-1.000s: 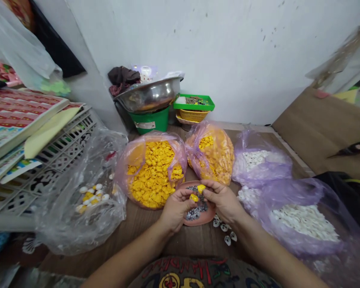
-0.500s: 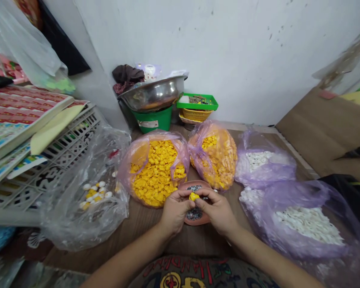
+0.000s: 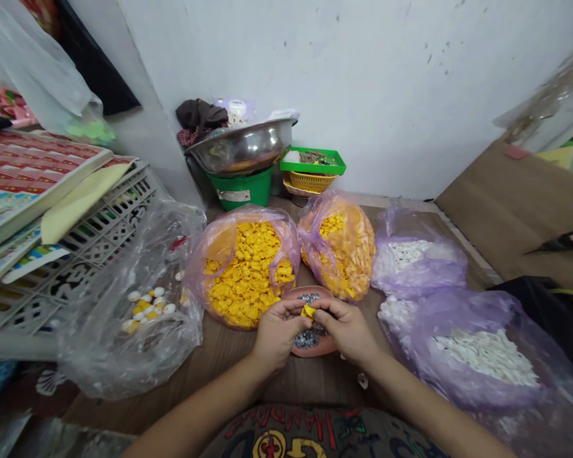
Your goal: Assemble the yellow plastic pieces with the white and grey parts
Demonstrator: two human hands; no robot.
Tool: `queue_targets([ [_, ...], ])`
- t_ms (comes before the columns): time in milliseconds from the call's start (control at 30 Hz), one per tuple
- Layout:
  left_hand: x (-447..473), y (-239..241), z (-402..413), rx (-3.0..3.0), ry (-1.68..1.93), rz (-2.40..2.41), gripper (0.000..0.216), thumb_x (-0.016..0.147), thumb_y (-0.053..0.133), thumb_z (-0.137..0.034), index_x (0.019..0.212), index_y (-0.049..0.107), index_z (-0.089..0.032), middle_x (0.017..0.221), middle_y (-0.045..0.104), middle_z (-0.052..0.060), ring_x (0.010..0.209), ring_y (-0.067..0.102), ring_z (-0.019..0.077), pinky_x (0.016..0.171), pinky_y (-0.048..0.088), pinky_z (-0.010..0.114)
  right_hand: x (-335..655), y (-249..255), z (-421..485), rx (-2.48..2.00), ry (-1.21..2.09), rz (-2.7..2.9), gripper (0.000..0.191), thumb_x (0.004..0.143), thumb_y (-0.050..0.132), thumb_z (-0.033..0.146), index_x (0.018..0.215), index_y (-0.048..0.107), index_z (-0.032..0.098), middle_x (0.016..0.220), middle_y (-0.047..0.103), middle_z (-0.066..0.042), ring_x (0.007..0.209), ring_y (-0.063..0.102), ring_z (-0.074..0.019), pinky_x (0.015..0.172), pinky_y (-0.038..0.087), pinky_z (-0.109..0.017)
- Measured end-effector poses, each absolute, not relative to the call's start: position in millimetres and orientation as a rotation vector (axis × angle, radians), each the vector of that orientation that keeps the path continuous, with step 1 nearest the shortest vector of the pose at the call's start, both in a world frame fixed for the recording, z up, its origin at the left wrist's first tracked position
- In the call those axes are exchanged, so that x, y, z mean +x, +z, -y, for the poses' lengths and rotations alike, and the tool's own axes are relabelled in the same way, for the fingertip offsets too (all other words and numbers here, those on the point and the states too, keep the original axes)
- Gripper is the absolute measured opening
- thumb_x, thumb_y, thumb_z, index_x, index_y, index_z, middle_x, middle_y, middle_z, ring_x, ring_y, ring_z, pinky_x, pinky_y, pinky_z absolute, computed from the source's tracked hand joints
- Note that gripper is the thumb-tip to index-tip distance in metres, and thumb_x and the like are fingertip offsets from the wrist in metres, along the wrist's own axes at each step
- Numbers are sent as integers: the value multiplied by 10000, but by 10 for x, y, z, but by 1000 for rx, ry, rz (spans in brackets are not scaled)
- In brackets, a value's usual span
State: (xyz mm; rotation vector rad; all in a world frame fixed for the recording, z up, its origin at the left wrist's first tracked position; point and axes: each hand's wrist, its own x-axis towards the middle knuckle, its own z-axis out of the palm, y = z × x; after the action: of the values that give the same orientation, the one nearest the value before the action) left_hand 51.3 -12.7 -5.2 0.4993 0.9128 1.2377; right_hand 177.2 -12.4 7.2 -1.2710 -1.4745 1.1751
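My left hand (image 3: 281,334) and my right hand (image 3: 346,331) meet in front of me, both closed in a pinch on one small yellow plastic piece (image 3: 308,311). Its exact kind is too small to make out. Beneath the fingers lies a pinkish-brown dish (image 3: 325,348) holding small dark and silvery bits. Just beyond my left hand, an open purple-tinted bag (image 3: 243,273) is full of similar yellow pieces. A second bag of yellow pieces (image 3: 339,248) stands behind the dish, to the right.
On the right are purple bags of white pieces (image 3: 489,356). A clear bag (image 3: 124,356) with white-and-yellow pieces lies left, against a grey crate (image 3: 95,235). A metal basin (image 3: 243,149) on a green tub (image 3: 246,187) and a green tray (image 3: 334,162) stand by the wall.
Both hands stay together on the yellow piece, which has turned slightly between the fingers. The view has shifted a little. A small white piece now shows beside my right forearm.
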Motion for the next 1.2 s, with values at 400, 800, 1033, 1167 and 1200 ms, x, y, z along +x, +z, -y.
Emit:
queue_targets([
  [400,478,-82,166,500,1223,-867,331,350,818,-147,656,691,-162,657,704,8,597,612,118,570,485,214,1889,90,107,-988,618,2097,226,738,591,286,944,612,195,901,664,-73,849,599,-198,744,486,-336],
  [800,488,-50,218,431,1083,-737,348,302,842,-221,557,620,-137,601,673,-13,511,599,102,511,477,211,1795,165,271,-934,16,2216,185,789,421,72,890,565,129,724,629,-88,692,551,-192,669,495,-347],
  [1033,482,-117,248,565,1221,-763,333,312,837,-224,488,568,-138,520,610,-47,467,563,78,467,460,184,1823,211,290,-849,44,2247,141,778,439,68,795,562,134,694,623,-87,672,544,-184,657,504,-333],
  [1167,479,-25,229,677,1313,-841,307,279,832,-154,480,601,-146,521,595,-45,498,552,74,476,451,169,1820,201,270,-852,122,2165,144,782,449,79,834,558,158,730,625,-74,702,549,-181,655,506,-336],
  [1200,480,5,222,705,1336,-856,297,285,826,-131,491,613,-148,534,603,-39,520,561,79,497,457,171,1818,194,268,-868,130,2122,149,782,459,82,858,557,164,744,627,-70,716,554,-181,663,506,-341],
])
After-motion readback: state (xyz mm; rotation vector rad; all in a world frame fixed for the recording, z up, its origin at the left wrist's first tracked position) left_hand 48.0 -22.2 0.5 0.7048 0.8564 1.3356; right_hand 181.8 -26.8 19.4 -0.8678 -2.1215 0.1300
